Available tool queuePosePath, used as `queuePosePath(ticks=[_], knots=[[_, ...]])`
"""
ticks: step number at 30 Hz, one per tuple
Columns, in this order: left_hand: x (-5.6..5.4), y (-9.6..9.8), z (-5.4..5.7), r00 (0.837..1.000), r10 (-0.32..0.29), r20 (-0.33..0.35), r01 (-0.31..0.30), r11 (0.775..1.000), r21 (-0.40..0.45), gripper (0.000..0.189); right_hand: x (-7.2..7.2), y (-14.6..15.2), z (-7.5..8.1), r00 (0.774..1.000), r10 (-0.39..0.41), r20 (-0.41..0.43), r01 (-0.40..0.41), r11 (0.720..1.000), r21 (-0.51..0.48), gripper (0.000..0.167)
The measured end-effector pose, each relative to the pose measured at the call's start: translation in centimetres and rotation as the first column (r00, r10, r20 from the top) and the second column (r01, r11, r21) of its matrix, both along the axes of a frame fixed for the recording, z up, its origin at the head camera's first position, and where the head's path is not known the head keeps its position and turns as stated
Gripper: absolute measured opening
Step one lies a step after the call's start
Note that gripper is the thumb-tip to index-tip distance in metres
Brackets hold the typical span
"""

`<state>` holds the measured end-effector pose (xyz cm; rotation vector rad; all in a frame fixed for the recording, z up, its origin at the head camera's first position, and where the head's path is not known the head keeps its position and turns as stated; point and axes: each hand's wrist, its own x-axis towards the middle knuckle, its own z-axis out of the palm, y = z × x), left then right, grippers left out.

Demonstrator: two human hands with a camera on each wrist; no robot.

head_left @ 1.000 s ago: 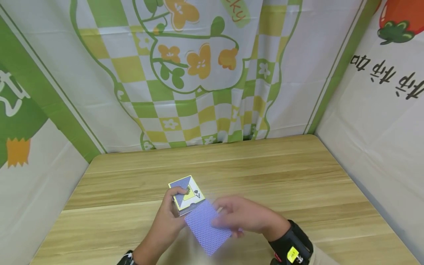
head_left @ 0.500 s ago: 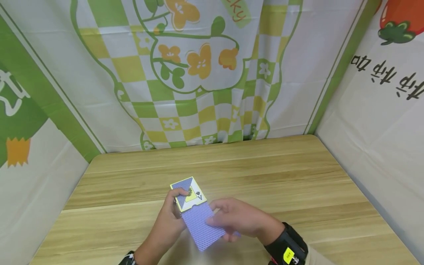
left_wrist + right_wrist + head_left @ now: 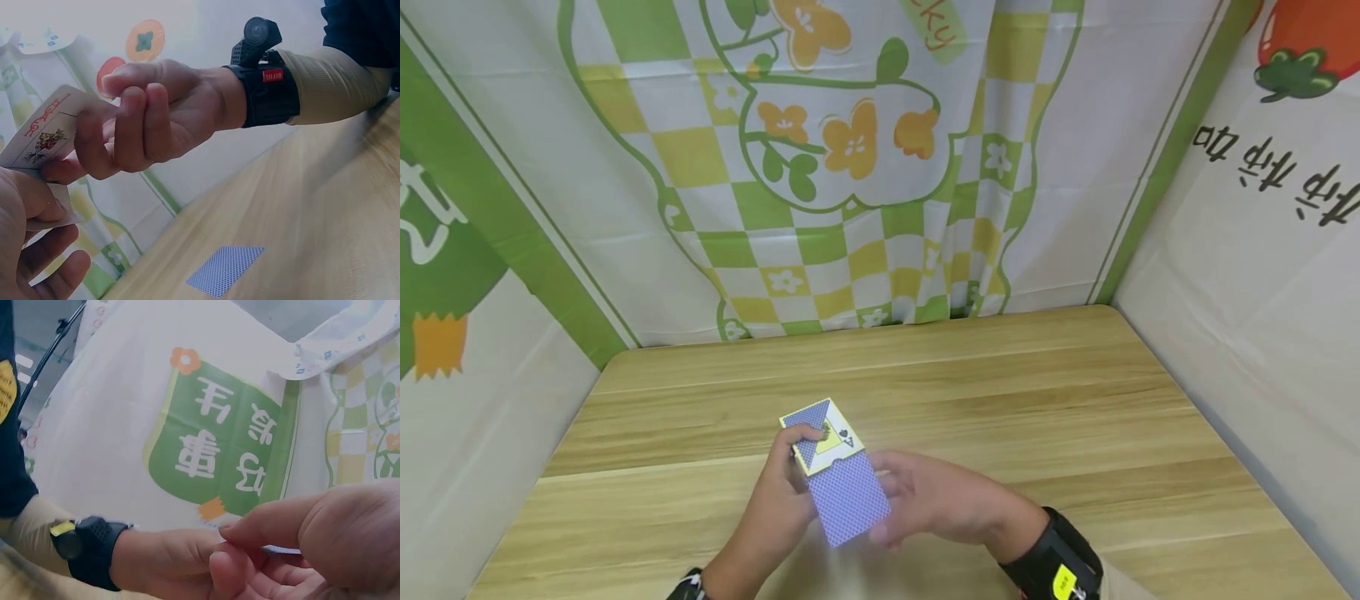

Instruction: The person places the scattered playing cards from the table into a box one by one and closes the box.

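In the head view my left hand point(image 3: 778, 492) grips a card box point(image 3: 831, 433) with an ace of spades printed on it, the thumb on top. A deck of blue-backed playing cards point(image 3: 850, 504) sticks out of the box's near end, in line with it. My right hand point(image 3: 932, 500) is at the deck's right edge, its fingers curled about the near corner; in the head view it is slightly blurred. The left wrist view shows a joker point(image 3: 50, 134) on the deck's underside, with fingertips of the right hand touching it.
A single blue-backed card point(image 3: 225, 269) lies on the wooden table point(image 3: 300, 212) below the hands. Printed cloth hangs behind the table point(image 3: 865, 275) and along both sides. Each wrist carries a black strap point(image 3: 1052, 558) with a camera.
The deck has swung from a slant into line with the box, and less of it sticks out now. My right hand has shifted from the deck's top face to its right edge.
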<state>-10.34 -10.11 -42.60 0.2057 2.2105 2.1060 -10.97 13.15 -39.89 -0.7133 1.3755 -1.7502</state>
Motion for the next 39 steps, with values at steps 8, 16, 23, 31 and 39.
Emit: queuePosePath(ticks=[8, 16, 23, 31, 39], knots=[[0.0, -0.1, 0.2, 1.0, -0.025, 0.01, 0.024, 0.997, 0.068, 0.068, 1.1, -0.6, 0.2, 0.955, -0.167, -0.244, 0.206, 0.967, 0.147, 0.054], [0.2, -0.1, 0.0, 0.999, -0.051, 0.007, 0.049, 0.99, 0.131, 0.072, 1.2, -0.7, 0.4, 0.804, -0.288, -0.52, 0.487, 0.82, 0.3, 0.024], [0.3, -0.1, 0.2, 0.999, -0.045, 0.013, 0.044, 0.993, 0.108, 0.072, 1.2, -0.7, 0.6, 0.74, -0.328, -0.587, 0.566, 0.776, 0.28, 0.025], [0.7, 0.1, 0.4, 0.98, -0.195, 0.026, 0.192, 0.977, 0.089, 0.062, 0.9, -0.6, 0.1, 0.684, -0.394, -0.614, 0.637, 0.733, 0.239, 0.018], [0.7, 0.2, 0.5, 0.984, -0.172, 0.048, 0.169, 0.984, 0.063, 0.061, 0.6, -0.5, 0.1, 0.691, -0.38, -0.615, 0.626, 0.74, 0.245, 0.019]])
